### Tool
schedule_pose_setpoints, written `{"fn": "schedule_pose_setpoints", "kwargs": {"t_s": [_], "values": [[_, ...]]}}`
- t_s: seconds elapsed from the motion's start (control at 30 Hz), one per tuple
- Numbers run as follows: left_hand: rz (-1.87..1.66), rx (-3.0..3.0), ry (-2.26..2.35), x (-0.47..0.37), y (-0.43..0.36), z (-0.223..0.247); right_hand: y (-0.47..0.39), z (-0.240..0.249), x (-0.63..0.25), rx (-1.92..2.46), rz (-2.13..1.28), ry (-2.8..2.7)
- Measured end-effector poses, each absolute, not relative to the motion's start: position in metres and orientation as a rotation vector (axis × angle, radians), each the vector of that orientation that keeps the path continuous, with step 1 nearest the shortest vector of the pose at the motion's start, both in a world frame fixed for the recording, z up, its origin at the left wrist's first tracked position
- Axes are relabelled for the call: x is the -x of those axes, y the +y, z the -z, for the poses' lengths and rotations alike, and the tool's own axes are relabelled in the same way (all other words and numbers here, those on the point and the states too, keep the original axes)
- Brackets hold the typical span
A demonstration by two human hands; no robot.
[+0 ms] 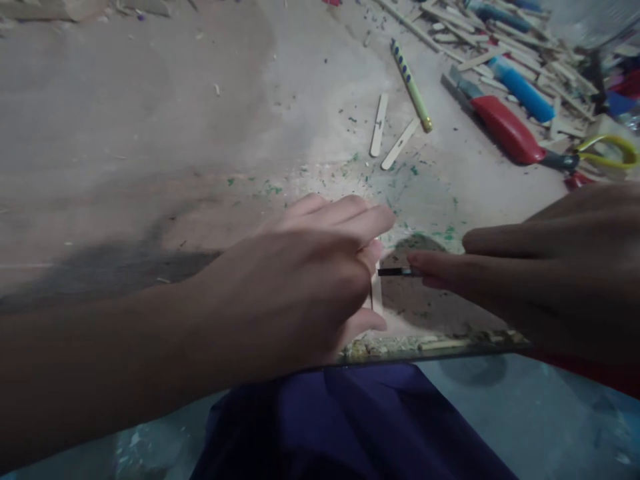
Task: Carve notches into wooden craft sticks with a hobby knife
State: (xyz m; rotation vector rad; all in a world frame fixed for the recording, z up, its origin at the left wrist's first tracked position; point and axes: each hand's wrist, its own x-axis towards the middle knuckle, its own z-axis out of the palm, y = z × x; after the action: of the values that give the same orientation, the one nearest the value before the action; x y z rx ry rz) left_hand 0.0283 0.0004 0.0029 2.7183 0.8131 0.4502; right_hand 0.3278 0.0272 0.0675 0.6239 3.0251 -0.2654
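My left hand (330, 273) is pressed down near the table's front edge, fingers bent over a pale wooden craft stick (377, 293). Most of that stick is hidden under the hand; only a strip shows between the index finger and thumb. From the right comes my right hand (530, 267), closed around a slim tool with a narrow dark blade (393, 272), which looks like a craft knife. Its tip points left and is at the stick's edge; whether it touches I cannot tell. The fingers cover its handle.
Two craft sticks (379, 127) (400, 144) lie beyond my hands, beside a yellow-green pencil (411, 85). A red-handled cutter (507, 130), a blue tube (523, 87) and yellow-handled scissors (607, 152) are at the right, near a heap of sticks (540, 50). Green shavings dot the table (175, 87).
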Motion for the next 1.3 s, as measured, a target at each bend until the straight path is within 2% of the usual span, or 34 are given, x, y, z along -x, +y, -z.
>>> {"fn": "schedule_pose_setpoints", "kwargs": {"t_s": [0.1, 0.23, 0.53, 0.77, 0.97, 1.2, 1.3], "values": [[-0.465, -2.748, 0.806, -0.026, 0.0, -0.003, 0.027, -0.056, -0.331, -0.522, 0.271, 3.149], [-0.547, -2.77, 0.764, -0.023, 0.0, 0.001, 0.023, -0.038, -0.339, -0.626, 0.515, 3.236], [-0.527, -2.756, 0.751, -0.02, -0.001, 0.0, 0.013, -0.026, -0.339, -0.85, 0.715, 3.22], [-0.532, -2.776, 0.768, -0.019, -0.003, 0.001, 0.014, -0.021, -0.34, -0.801, 0.663, 3.249], [-0.536, -2.77, 0.767, -0.019, -0.003, 0.003, 0.015, -0.027, -0.343, -0.724, 0.382, 3.261], [-0.556, -2.776, 0.761, -0.02, -0.002, 0.002, 0.016, -0.038, -0.332, -0.846, 0.824, 3.114], [-0.567, -2.782, 0.749, -0.021, -0.001, 0.003, 0.011, -0.035, -0.335, -0.906, 0.807, 3.121]]}}
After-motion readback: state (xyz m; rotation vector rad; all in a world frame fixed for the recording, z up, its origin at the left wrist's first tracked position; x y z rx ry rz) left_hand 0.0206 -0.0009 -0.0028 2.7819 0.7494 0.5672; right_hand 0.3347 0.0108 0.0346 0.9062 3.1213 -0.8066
